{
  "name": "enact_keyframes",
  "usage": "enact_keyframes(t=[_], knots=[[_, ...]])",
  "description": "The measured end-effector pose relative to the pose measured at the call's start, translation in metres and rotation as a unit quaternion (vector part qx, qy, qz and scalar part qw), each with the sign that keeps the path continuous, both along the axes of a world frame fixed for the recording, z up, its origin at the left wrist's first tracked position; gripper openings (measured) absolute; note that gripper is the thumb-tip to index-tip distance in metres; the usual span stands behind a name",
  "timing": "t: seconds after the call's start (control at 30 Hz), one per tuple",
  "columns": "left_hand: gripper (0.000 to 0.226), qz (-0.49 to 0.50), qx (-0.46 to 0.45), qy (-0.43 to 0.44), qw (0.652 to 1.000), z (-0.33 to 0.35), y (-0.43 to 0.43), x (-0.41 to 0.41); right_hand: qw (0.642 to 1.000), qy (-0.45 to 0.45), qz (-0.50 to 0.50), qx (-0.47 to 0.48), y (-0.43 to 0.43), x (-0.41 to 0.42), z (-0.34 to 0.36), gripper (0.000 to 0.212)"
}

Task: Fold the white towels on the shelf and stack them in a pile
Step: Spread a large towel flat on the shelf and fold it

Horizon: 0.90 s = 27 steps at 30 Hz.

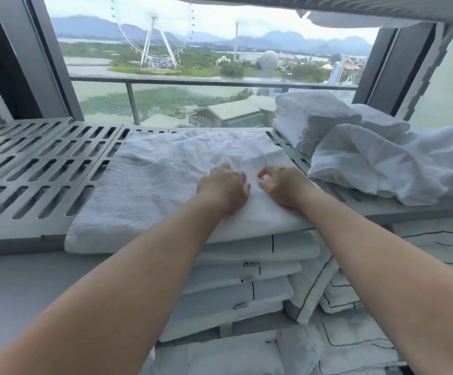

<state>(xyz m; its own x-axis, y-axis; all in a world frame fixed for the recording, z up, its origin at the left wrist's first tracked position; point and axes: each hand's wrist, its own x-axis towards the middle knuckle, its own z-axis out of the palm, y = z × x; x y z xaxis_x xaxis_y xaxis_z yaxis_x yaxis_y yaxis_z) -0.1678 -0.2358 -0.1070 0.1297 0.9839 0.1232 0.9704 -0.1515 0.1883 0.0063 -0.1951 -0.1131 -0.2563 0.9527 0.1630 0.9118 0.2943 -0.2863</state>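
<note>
A white towel (165, 171) lies spread flat on the grey slotted shelf (38, 169), its near edge hanging a little over the shelf front. Both of my hands sit side by side on its near middle. My left hand (222, 186) has its fingers curled into the cloth, and wrinkles fan out from it. My right hand (279, 186) is curled down on the towel too, thumb and fingers bunching the fabric. A stack of folded white towels (309, 117) stands at the back right, with a loose crumpled towel (377, 163) lying in front of it.
Below the shelf, several folded white linens with dark piping (247, 282) are stacked and reach up to the shelf edge. Behind the shelf is a window with dark frames (52, 63) and a railing. Another shelf (355, 9) hangs overhead.
</note>
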Motion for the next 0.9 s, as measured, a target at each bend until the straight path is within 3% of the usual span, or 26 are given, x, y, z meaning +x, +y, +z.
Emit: enact_keyframes(t=[0.2,0.43,0.5,0.57,0.63,0.73,0.9], knots=[[0.053,-0.055,-0.029,0.033,0.998,-0.004,-0.039,-0.004,0.997,0.008,0.056,0.05,-0.043,0.018,0.001,0.026],[0.066,-0.004,0.082,0.065,0.994,-0.022,-0.091,0.0,0.985,0.041,0.092,0.142,-0.084,0.037,-0.014,0.026],[0.075,-0.005,0.118,0.109,0.987,-0.03,-0.104,0.0,0.981,0.037,0.109,0.155,-0.097,0.043,-0.021,0.035],[0.082,0.005,0.138,0.162,0.977,-0.038,-0.113,-0.002,0.98,-0.035,0.129,0.146,-0.106,0.049,-0.026,0.058],[0.079,0.052,0.155,0.183,0.969,-0.046,-0.119,-0.006,0.976,-0.102,0.128,0.141,-0.11,0.053,-0.032,0.067],[0.066,0.101,0.174,0.156,0.967,-0.048,-0.124,-0.011,0.974,-0.097,0.078,0.188,-0.112,0.059,-0.035,0.052],[0.049,0.051,0.21,0.108,0.97,-0.047,-0.131,-0.018,0.979,-0.057,0.081,0.179,-0.111,0.064,-0.033,0.049]])
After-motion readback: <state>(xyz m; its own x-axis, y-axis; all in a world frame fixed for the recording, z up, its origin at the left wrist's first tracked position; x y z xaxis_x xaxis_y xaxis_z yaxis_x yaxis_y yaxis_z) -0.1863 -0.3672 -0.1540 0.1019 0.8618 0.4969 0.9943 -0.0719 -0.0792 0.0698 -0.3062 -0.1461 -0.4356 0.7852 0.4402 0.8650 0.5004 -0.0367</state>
